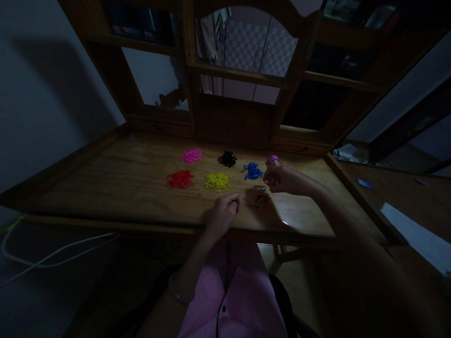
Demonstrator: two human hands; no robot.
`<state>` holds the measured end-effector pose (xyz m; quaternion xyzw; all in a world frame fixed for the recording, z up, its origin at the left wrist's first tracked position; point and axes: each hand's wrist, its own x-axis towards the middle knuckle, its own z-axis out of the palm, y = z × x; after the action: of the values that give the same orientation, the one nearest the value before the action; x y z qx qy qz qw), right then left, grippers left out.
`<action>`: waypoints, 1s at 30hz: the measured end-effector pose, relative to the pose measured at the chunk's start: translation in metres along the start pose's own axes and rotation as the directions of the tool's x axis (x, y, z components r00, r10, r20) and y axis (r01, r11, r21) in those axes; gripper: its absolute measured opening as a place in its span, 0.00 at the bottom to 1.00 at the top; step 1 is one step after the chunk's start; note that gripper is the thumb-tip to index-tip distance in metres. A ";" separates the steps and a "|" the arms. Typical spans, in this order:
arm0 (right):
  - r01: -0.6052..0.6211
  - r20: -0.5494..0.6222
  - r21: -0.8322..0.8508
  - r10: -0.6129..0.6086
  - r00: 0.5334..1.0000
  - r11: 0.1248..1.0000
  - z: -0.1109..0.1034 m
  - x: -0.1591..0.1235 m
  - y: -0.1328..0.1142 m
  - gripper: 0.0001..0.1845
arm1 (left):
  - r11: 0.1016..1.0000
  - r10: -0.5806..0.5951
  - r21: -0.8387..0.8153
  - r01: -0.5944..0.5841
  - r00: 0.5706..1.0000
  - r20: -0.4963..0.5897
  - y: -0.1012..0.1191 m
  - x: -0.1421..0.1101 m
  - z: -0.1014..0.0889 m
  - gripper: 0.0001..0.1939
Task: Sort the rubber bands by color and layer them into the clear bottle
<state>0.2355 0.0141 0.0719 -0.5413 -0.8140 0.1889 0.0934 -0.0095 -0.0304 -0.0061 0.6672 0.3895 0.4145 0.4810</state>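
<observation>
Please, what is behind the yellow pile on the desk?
Behind the yellow pile, slightly right, lies the black pile. The desk directly under the yellow pile is mostly hidden.

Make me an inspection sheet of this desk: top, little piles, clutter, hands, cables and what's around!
Surface: wooden desktop, dimly lit.
Things: pink pile, black pile, blue pile, red pile, yellow pile.
Clutter: mixed loose pieces; pink-and-white item.
Hands: left hand near yellow pile, right hand beside blue pile; both curled, contents unclear.
Cables: white cable, lower left.
Surroundings: wooden shelves behind; white paper at right.
</observation>
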 end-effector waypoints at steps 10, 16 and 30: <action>0.092 0.120 -0.069 -0.084 0.989 0.993 0.018 0.001 0.005 0.10 | 1.000 -0.017 0.019 0.017 1.000 0.010 0.002 0.000 -0.001 0.08; 0.100 0.184 -0.200 -0.063 0.981 0.975 0.018 0.015 -0.003 0.07 | 0.999 -0.020 0.026 0.019 1.000 0.004 0.002 0.000 0.000 0.08; 0.040 0.118 -0.051 -0.033 0.992 0.998 -0.004 -0.011 0.011 0.05 | 0.998 -0.031 0.051 0.030 0.999 0.010 0.003 0.000 -0.001 0.07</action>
<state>0.2511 0.0083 0.0713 -0.5166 -0.8326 0.1970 0.0343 -0.0098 -0.0314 -0.0029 0.6755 0.4074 0.3935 0.4721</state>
